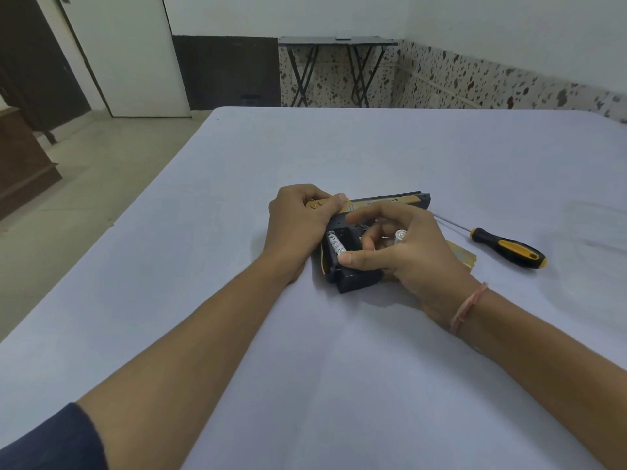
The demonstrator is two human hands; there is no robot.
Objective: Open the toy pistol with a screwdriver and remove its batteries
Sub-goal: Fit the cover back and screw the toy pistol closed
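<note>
A black and gold toy pistol (390,200) lies on its side on the white table (339,368), its grip compartment open toward me. My left hand (295,225) grips the rear of the slide and holds the pistol down. One silver battery (336,245) sits in the open grip. My right hand (414,252) holds a second silver battery (400,236) in its curled fingers, while its thumb tip touches the lower end of the battery in the grip. A gold cover plate (463,256) lies under my right hand, mostly hidden.
A black and yellow screwdriver (509,247) lies on the table to the right of the pistol, shaft pointing toward it. The table's left edge drops to a tiled floor. A black folding table (339,42) stands against the far wall.
</note>
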